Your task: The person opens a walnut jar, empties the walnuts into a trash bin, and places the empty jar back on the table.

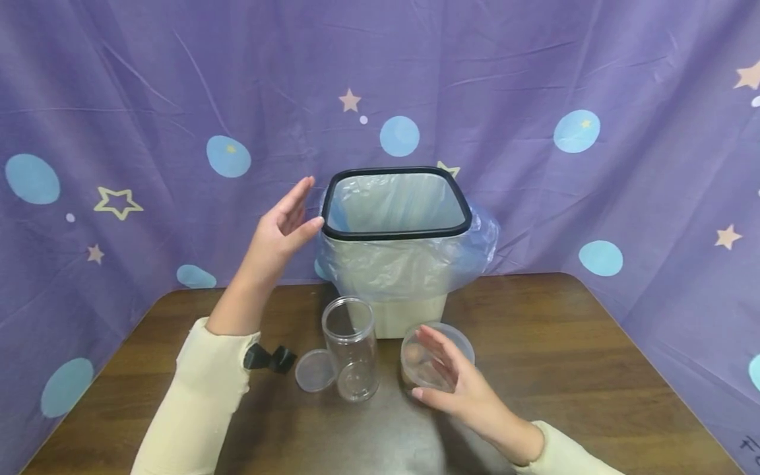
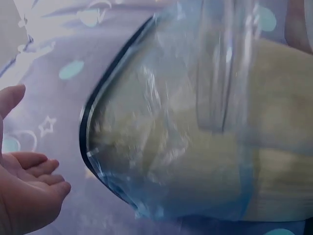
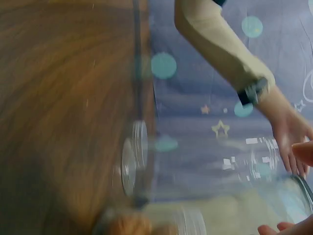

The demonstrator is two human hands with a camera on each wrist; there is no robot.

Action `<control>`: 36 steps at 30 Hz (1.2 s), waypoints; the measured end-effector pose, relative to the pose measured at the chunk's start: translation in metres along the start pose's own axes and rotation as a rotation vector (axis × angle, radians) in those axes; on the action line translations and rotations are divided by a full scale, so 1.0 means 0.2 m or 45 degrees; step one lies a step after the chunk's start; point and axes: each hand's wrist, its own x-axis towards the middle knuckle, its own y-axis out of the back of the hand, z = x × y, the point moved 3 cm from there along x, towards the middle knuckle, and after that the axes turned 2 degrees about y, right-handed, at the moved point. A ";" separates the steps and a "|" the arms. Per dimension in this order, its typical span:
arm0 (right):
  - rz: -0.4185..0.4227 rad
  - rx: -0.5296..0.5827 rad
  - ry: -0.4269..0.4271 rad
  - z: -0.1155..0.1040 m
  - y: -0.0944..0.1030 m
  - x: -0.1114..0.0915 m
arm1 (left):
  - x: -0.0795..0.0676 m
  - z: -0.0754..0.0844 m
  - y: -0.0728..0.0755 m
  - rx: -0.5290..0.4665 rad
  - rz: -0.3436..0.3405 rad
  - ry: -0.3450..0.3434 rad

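My left hand (image 1: 282,231) is raised beside the left edge of the trash bin (image 1: 410,320), fingers extended and holding nothing. In the left wrist view its palm and loosely bent fingers stand apart from the black rim (image 2: 84,129). Over the low round clear container (image 1: 410,369) hovers my right hand (image 1: 466,389), thumb and fingers spread. The right wrist view shows a gap between these fingers and the container, which has brown lumps (image 3: 129,225) inside. A tall clear jar (image 1: 359,349) stands uncovered between the hands, with a round clear lid (image 1: 315,371) lying to its left.
A bluish plastic bag (image 1: 481,247) lines the bin and hangs over its outside. Everything stands on a brown wooden table (image 1: 552,343). Behind it hangs a purple curtain (image 1: 499,72) with stars and blue dots. A black strap (image 1: 270,358) sticks out from the left wrist.
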 end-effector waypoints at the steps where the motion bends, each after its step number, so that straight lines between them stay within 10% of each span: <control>1: 0.002 -0.014 0.007 0.00 0.03 -0.01 | -0.02 0.01 -0.01 0.006 0.000 -0.007; 19: 0.186 -0.194 0.080 0.07 0.35 -0.10 | -0.29 0.13 -0.20 0.046 -0.110 -0.139; 36: 0.082 -0.080 -0.275 0.26 0.45 -0.14 | -0.51 0.16 -0.45 -0.025 -0.300 -0.203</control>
